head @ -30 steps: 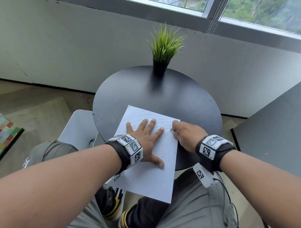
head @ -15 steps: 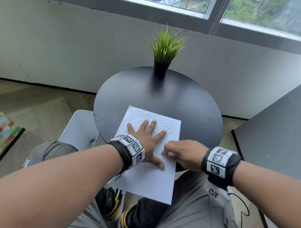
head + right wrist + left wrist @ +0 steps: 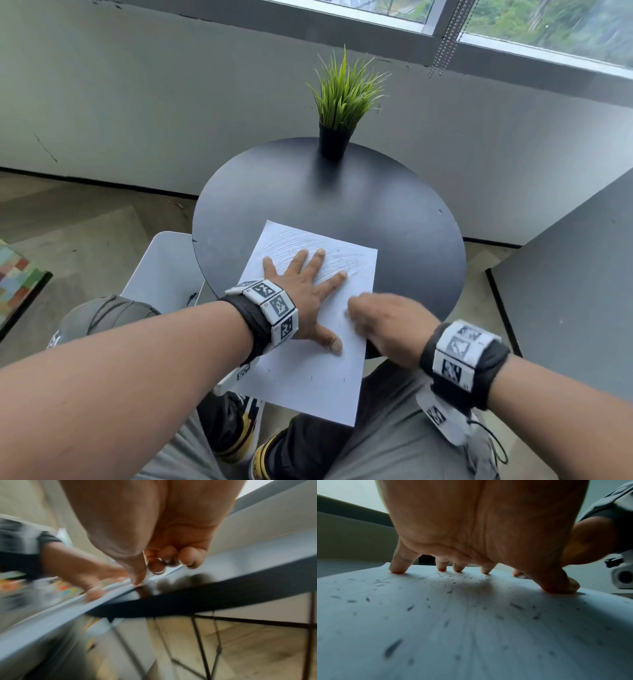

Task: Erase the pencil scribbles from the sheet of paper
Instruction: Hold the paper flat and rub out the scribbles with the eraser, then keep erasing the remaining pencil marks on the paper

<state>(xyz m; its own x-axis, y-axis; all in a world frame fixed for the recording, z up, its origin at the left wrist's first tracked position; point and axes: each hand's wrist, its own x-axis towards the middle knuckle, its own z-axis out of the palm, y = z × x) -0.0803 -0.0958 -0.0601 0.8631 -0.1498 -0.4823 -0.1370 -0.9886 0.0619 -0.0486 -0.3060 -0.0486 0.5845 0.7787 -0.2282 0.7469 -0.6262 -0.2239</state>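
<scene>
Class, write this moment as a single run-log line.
left hand flat, pressing sheet of paper | right hand blurred, rubbing at sheet's right edge, eraser unclear | scribbles remain at far end | crumbs on sheet

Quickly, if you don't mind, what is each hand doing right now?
Left hand: open, fingers spread flat, pressing the sheet of paper down.
Right hand: fingers curled, pinching a small whitish eraser, blurred.

Sheet of paper [image 3: 301, 373] on bench [image 3: 394, 219], near edge overhanging. Left hand [image 3: 305, 294] flat on sheet; right hand [image 3: 383, 325] at its right edge. Potted plant [image 3: 337, 113] at bench rear.
</scene>
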